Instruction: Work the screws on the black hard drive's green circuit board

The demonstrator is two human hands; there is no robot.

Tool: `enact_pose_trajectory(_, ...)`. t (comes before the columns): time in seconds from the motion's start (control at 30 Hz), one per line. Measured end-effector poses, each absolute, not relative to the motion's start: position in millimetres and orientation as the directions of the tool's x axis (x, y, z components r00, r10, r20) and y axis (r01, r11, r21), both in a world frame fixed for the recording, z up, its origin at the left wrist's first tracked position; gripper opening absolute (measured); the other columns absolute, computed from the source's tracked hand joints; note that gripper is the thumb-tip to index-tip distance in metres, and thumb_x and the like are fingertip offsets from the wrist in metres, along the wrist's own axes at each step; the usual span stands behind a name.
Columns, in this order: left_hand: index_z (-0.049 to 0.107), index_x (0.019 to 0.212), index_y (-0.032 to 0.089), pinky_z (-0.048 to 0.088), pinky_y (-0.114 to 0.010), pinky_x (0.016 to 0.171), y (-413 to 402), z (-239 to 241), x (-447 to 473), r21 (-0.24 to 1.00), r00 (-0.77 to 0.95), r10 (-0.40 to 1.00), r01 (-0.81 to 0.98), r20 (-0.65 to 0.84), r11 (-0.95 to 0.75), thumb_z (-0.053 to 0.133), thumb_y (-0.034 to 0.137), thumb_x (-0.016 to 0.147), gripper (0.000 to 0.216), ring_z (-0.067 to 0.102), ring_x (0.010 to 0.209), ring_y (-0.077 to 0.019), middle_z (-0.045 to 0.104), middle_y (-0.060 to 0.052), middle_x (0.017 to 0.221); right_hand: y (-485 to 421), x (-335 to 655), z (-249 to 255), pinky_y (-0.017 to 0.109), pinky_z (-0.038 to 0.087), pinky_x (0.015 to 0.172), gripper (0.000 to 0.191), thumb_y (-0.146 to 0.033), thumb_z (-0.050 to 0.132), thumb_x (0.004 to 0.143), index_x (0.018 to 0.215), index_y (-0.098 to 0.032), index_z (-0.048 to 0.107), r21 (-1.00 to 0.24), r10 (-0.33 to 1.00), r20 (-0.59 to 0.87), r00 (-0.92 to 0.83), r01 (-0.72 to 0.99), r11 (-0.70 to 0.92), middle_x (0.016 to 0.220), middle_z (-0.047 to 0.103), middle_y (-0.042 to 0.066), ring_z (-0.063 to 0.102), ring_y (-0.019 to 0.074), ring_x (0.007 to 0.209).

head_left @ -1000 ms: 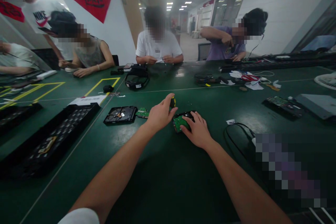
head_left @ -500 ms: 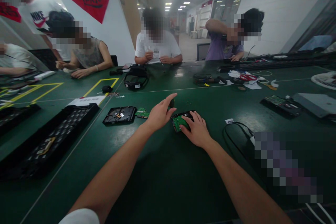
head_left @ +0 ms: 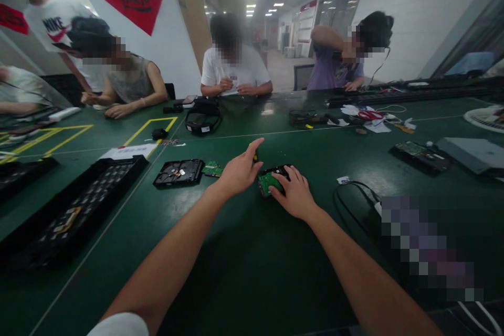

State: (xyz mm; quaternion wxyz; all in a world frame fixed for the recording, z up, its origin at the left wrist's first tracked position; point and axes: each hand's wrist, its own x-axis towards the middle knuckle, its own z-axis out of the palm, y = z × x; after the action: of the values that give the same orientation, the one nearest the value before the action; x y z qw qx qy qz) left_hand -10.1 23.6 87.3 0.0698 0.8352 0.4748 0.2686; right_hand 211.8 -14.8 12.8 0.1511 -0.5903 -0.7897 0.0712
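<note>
Under right hand (head_left: 293,194) — boxy black drive (head_left: 281,170), green circuit board (head_left: 268,182).

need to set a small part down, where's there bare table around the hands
Bare: table between the forearms; also between the right hand and right-side drive, beyond the white tag. Crowded: left of the left hand, with green board, open drive and black tray.
</note>
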Motion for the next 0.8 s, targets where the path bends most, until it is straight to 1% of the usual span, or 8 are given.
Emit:
enact_pose_trajectory(0.13,0.013,0.166,0.025,0.054,-0.03,0.071,21.4,89.7,-7.4,0.447,0.45,0.819,0.688,0.355,-0.572,0.047,0.022,0.102,0.073,0.068,0.07,-0.0182,0.072,-0.008,0.097,-14.1,212.7,9.8,0.06,0.024,0.121,0.061,-0.066,0.038,0.104,0.153,-0.032,0.05,-0.293,0.948,0.179,-0.263,0.906,0.307,0.167,0.033,0.013,0.02,0.0367,0.158)
enact_pose_trajectory(0.2,0.009,0.167,0.026,0.054,-0.031,0.07,20.8,90.0,-4.9,0.447,0.441,0.828,0.698,0.347,-0.559,0.049,0.024,0.101,0.077,0.068,0.067,-0.0184,0.072,-0.006,0.091,-14.2,212.8,9.3,0.059,0.024,0.12,0.06,-0.065,0.038,0.104,0.153,-0.032,0.051,-0.289,0.946,0.188,-0.263,0.906,0.31,0.167,0.033,0.013,0.02,0.0362,0.157)
enact_pose_trajectory(0.27,0.009,0.167,0.026,0.054,-0.032,0.072,20.7,89.6,-3.2,0.419,0.424,0.833,0.724,0.354,-0.547,0.052,0.026,0.101,0.078,0.069,0.071,-0.0205,0.072,-0.006,0.093,-14.3,212.6,9.5,0.059,0.024,0.121,0.059,-0.064,0.039,0.104,0.153,-0.032,0.051,-0.286,0.946,0.192,-0.262,0.907,0.309,0.167,0.034,0.013,0.021,0.0359,0.157)
enact_pose_trajectory(0.37,0.017,0.165,0.026,0.055,-0.034,0.074,21.2,89.1,-3.8,0.402,0.41,0.835,0.74,0.367,-0.54,0.055,0.029,0.1,0.075,0.072,0.078,-0.0234,0.072,-0.008,0.097,-14.1,212.4,10.1,0.059,0.024,0.12,0.059,-0.064,0.04,0.104,0.152,-0.033,0.051,-0.287,0.946,0.188,-0.265,0.906,0.311,0.167,0.034,0.013,0.021,0.0366,0.157)
enact_pose_trajectory(0.47,0.016,0.165,0.028,0.057,-0.031,0.073,21.6,89.4,-5.9,0.524,0.423,0.84,0.656,0.341,-0.543,0.053,0.024,0.1,0.075,0.07,0.069,-0.0174,0.072,-0.006,0.1,-14.0,212.6,10.3,0.06,0.024,0.12,0.06,-0.065,0.039,0.104,0.153,-0.032,0.051,-0.292,0.947,0.184,-0.264,0.905,0.309,0.167,0.033,0.013,0.02,0.0373,0.157)
enact_pose_trajectory(0.57,0.015,0.165,0.032,0.058,-0.028,0.074,21.3,89.6,-5.9,0.641,0.459,0.829,0.54,0.318,-0.545,0.048,0.016,0.099,0.075,0.067,0.062,-0.0099,0.071,-0.007,0.118,-14.2,212.2,10.2,0.059,0.026,0.12,0.061,-0.065,0.04,0.104,0.153,-0.032,0.051,-0.29,0.946,0.184,-0.266,0.905,0.311,0.167,0.034,0.013,0.021,0.0372,0.157)
enact_pose_trajectory(0.63,0.02,0.164,0.032,0.058,-0.028,0.075,21.2,89.5,-4.9,0.64,0.47,0.823,0.533,0.319,-0.553,0.048,0.015,0.098,0.073,0.066,0.061,-0.0091,0.071,-0.007,0.119,-14.3,211.4,10.0,0.059,0.026,0.119,0.059,-0.063,0.041,0.104,0.152,-0.031,0.053,-0.279,0.945,0.195,-0.261,0.909,0.309,0.166,0.035,0.013,0.022,0.0372,0.156)
enact_pose_trajectory(0.8,0.035,0.159,0.029,0.056,-0.03,0.078,22.3,90.4,-5.4,0.54,0.44,0.817,0.614,0.372,-0.576,0.059,0.022,0.096,0.067,0.068,0.067,-0.0145,0.072,-0.004,0.101,-14.1,210.4,9.4,0.059,0.026,0.119,0.057,-0.061,0.042,0.104,0.151,-0.032,0.054,-0.264,0.943,0.211,-0.258,0.913,0.31,0.166,0.036,0.013,0.024,0.0372,0.156)
